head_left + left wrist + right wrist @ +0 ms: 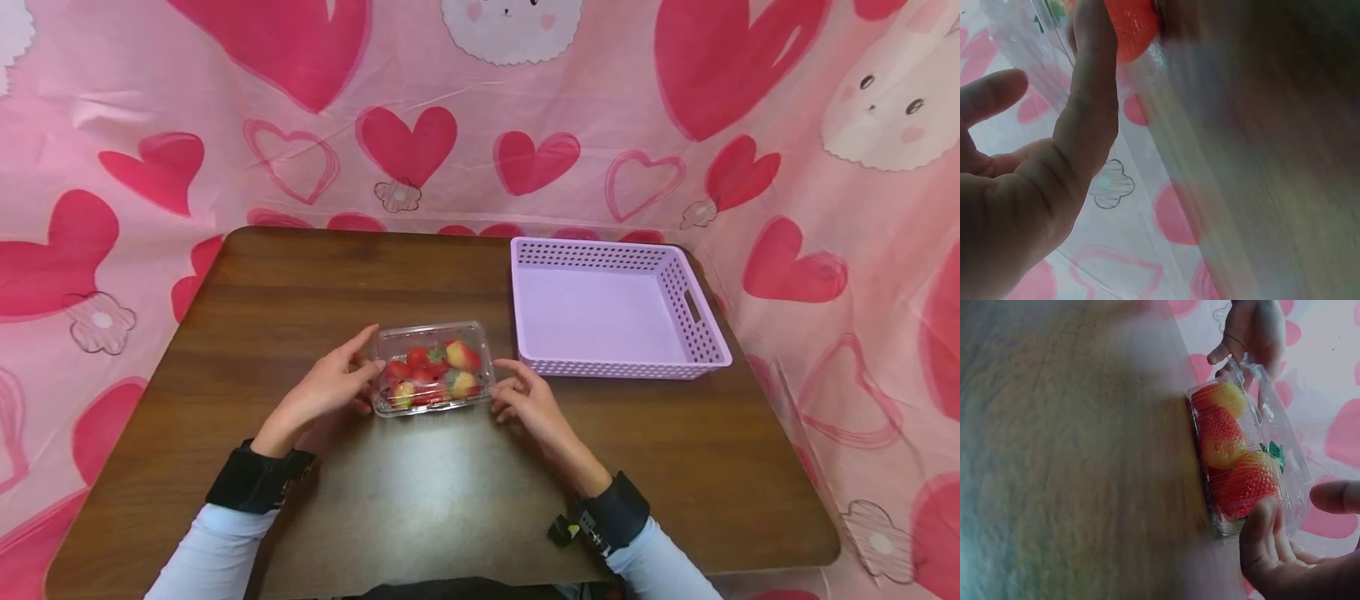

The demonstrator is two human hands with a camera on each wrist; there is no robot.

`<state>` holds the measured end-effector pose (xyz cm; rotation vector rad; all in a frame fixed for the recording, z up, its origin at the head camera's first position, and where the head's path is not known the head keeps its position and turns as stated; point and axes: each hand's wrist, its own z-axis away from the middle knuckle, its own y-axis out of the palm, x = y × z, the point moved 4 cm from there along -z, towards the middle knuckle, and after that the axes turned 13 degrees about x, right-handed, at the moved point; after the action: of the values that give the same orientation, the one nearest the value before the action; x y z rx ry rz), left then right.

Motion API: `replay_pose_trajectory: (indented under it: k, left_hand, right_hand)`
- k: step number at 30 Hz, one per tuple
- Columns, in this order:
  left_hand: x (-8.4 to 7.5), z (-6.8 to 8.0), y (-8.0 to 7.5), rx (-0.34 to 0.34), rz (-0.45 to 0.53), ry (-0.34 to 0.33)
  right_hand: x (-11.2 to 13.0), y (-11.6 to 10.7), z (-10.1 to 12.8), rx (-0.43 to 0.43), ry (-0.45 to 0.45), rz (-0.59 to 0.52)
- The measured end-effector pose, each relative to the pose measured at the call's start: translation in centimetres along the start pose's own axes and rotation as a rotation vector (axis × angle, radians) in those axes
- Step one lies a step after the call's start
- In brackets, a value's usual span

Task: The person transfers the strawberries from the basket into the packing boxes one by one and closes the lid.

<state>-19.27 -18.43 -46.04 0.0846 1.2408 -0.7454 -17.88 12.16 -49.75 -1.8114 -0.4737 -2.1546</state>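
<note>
A clear plastic clamshell box (431,369) of red and yellowish strawberries (423,379) lies at the middle of the table. My left hand (330,383) is at its left end, the index finger reaching up along the back corner and the thumb overlapping the side edge. At the opposite end is my right hand (534,404), its index fingertip right at the box's edge and the other fingers bent below. The right wrist view has those fingers (1260,531) against the box's lower side, with the thumb close by the upper rim. Strawberries show through the ribbed plastic.
A lilac basket (600,367) with perforated walls stands at the table's back right, just beyond my right hand. The brown wooden table (405,517) has rounded corners. Pink heart-patterned cloth (315,158) hangs behind it and along its sides.
</note>
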Motion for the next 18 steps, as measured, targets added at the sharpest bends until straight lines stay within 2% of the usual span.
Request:
replay_pose_trajectory:
  k: [6,12,18]
  left_hand:
    - [0.2,0.6,0.6,0.032,0.003,0.041]
    - [0.5,1.0,0.7,0.105,0.066,0.096]
    - [0.7,1.2,0.8,0.122,0.070,0.069]
  right_hand:
    - [-0.7,0.4,-0.3,0.053,0.049,-0.132]
    - [-1.0,0.7,-0.5,0.046,0.070,-0.201]
    - [-0.9,1.1,-0.5,0.046,0.050,-0.243]
